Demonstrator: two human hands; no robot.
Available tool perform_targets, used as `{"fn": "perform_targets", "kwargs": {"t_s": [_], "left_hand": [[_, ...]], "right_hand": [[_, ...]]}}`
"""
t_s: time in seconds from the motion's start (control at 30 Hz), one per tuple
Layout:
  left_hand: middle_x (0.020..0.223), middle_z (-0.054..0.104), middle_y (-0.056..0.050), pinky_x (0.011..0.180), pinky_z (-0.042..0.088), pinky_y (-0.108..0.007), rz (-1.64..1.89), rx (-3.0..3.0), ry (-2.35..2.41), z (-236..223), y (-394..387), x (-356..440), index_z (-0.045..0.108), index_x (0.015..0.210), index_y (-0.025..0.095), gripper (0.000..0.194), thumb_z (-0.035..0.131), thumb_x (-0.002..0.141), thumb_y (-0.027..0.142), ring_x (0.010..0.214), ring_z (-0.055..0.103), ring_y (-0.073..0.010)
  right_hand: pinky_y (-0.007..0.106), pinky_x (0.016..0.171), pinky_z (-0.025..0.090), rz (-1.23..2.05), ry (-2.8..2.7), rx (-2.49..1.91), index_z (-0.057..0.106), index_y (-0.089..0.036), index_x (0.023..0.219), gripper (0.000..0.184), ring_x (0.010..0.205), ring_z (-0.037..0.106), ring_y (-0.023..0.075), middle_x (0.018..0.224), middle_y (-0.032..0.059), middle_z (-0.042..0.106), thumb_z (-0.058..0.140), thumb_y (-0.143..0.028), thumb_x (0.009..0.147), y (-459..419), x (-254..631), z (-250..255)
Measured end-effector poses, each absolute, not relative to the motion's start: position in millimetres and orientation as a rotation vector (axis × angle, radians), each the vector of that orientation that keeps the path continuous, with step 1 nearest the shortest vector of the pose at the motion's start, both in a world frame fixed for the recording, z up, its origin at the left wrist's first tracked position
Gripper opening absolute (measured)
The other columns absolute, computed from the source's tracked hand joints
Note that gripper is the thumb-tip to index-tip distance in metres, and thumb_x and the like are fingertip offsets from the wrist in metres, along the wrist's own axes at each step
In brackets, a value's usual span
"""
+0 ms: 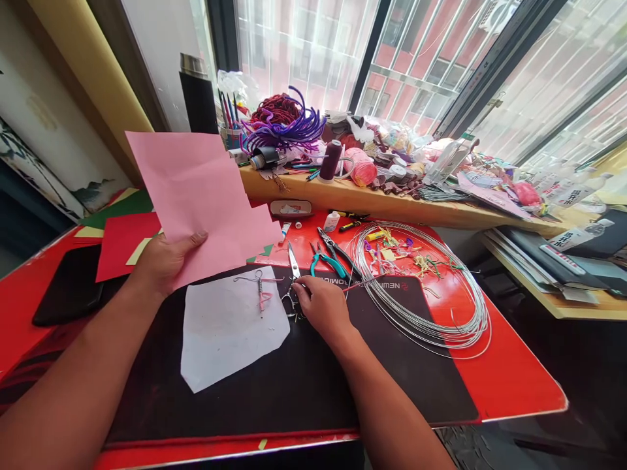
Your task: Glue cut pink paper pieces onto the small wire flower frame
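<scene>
As the head view shows, the left hand (164, 261) grips a pink sheet (196, 202) by its lower left edge, thumb on its face, raised above the table (519, 385). The pink sheet looks light, bendable and easily creased, so a flat pinch at a margin should suit; its long side leans up and leftward, its stepped edge facing right. The right hand (327, 308) is at the scissors (294, 262), beside the white paper (230, 346); whether its fingers are closed round them, I cannot tell. Those look rigid and smooth, best held by the loops, their long axis running front to back, blade tips pointing away.
</scene>
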State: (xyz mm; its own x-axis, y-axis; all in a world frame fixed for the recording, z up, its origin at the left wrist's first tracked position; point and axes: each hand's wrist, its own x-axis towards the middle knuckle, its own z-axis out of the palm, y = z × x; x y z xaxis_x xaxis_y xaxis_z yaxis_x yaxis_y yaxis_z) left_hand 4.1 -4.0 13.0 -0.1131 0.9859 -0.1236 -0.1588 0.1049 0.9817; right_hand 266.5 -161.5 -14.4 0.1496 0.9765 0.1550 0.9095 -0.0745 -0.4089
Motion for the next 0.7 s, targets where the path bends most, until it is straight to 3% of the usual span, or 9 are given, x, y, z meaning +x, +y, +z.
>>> {"fn": "perform_targets", "kwargs": {"t_s": [0.3,0.5,0.7], "left_hand": [[0.121,0.083,-0.015,0.109,0.061,-0.058,1.3,0.919,1.206,14.4,-7.1,6.7,0.082,0.108,0.012,0.049,0.097,0.063,0.026,0.115,0.078,-0.0373],[0.121,0.083,-0.015,0.107,0.063,-0.056,1.306,0.908,1.178,14.4,-7.0,5.8,0.081,0.106,0.012,0.051,0.099,0.062,0.026,0.117,0.077,-0.0389],[0.119,0.084,-0.014,0.101,0.066,-0.052,1.274,0.949,1.18,9.4,-5.6,4.7,0.082,0.106,0.014,0.053,0.1,0.061,0.033,0.112,0.078,-0.0379]], "right_hand": [[0.03,0.085,0.053,0.138,-1.688,-1.948,0.081,-0.023,0.118,0.019,0.098,0.08,0.0254,0.111,0.0066,0.086,0.068,-0.03,0.107,-161.1,275.0,-14.3],[0.038,0.094,0.055,0.165,-1.918,-1.93,0.074,-0.016,0.134,0.038,0.103,0.077,0.0306,0.109,0.0119,0.083,0.073,-0.038,0.104,-167.1,256.3,-18.2],[0.04,0.093,0.055,0.179,-1.968,-2.024,0.071,-0.016,0.138,0.039,0.106,0.075,0.0319,0.114,0.0143,0.08,0.075,-0.025,0.1,-169.2,253.2,-17.0]]}}
